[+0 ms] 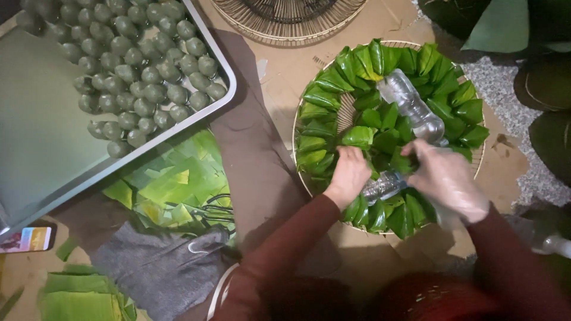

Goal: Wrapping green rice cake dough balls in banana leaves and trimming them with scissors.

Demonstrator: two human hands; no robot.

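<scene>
A round woven tray is ringed with folded green leaf parcels. Two clear plastic bottles lie in its middle, one pointing to the upper left and one between my hands. My left hand is bare and rests knuckles up on the parcels at the tray's left, just below one parcel; its curled fingers hide whatever they hold. My right hand wears a clear plastic glove, and its fingertips pinch a dark green parcel near the centre.
A metal tray at upper left holds several rows of green balls. Cut leaf pieces, scissors, grey cloth and a phone lie at lower left. A wire fan guard sits at the top.
</scene>
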